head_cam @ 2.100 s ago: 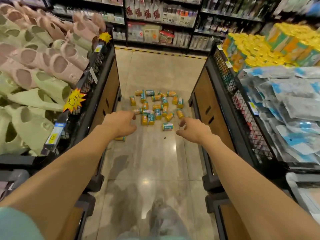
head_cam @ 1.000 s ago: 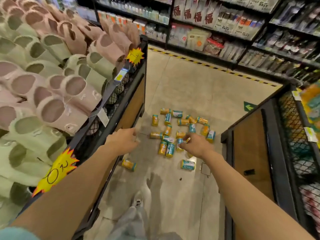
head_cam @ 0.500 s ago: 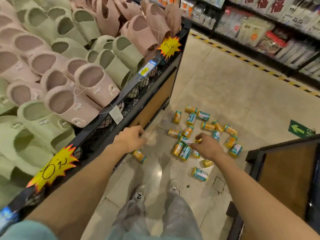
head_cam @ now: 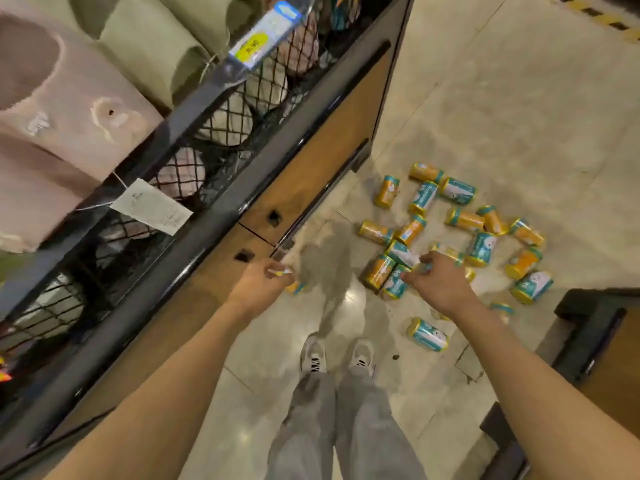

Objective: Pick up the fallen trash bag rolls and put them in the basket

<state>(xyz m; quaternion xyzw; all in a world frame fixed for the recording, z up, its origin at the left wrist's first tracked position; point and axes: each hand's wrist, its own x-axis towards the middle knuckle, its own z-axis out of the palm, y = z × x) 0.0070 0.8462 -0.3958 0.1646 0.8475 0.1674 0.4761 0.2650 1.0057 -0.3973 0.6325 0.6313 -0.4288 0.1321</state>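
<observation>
Head view showed the right hand (head_cam: 438,284) curling over the rolls (head_cam: 460,220) scattered on the floor (head_cam: 502,98), fingers seemingly closing on one, though I couldn't tell if it gripped, while the left hand (head_cam: 263,278) pinched something small above a stray roll (head_cam: 295,288) by the bin (head_cam: 304,161). Half a second earlier both hands were higher; no basket showed.
</observation>
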